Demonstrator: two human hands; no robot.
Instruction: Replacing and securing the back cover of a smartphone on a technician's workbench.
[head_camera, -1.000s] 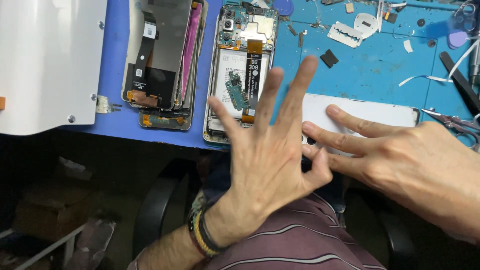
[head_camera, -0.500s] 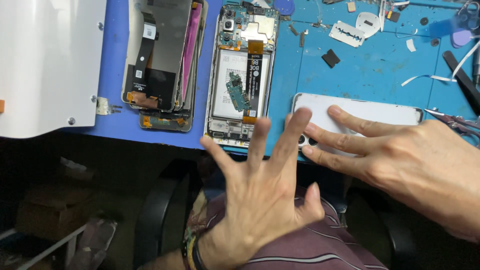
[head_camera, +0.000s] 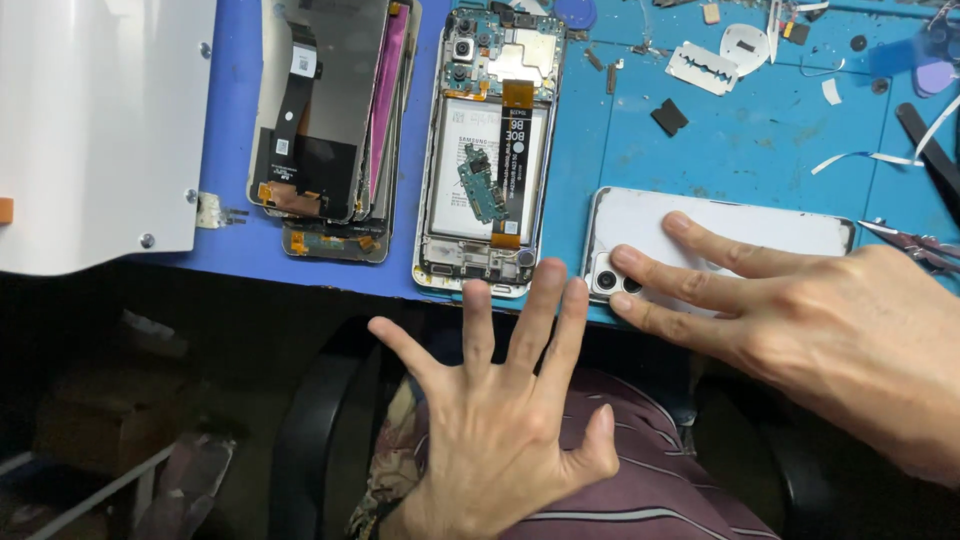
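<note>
Right hand (head_camera: 800, 320), fingers extended flat, presses on the white rectangular phone back cover (head_camera: 760, 228) lying on the blue tabletop (head_camera: 750, 140), fingertips beside its camera holes. Left hand (head_camera: 505, 420), spread wide and empty, hovers below the tabletop edge, left of the cover. The opened phone frame with exposed battery and circuit board (head_camera: 490, 150) lies just left of the cover; a razor blade (head_camera: 702, 67) lies above it.

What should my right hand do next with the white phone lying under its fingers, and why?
Probably close the right hand around the white phone and lift it. The fingers only lie flat on its back, near the table edge, and the left hand hangs spread and empty.
</note>
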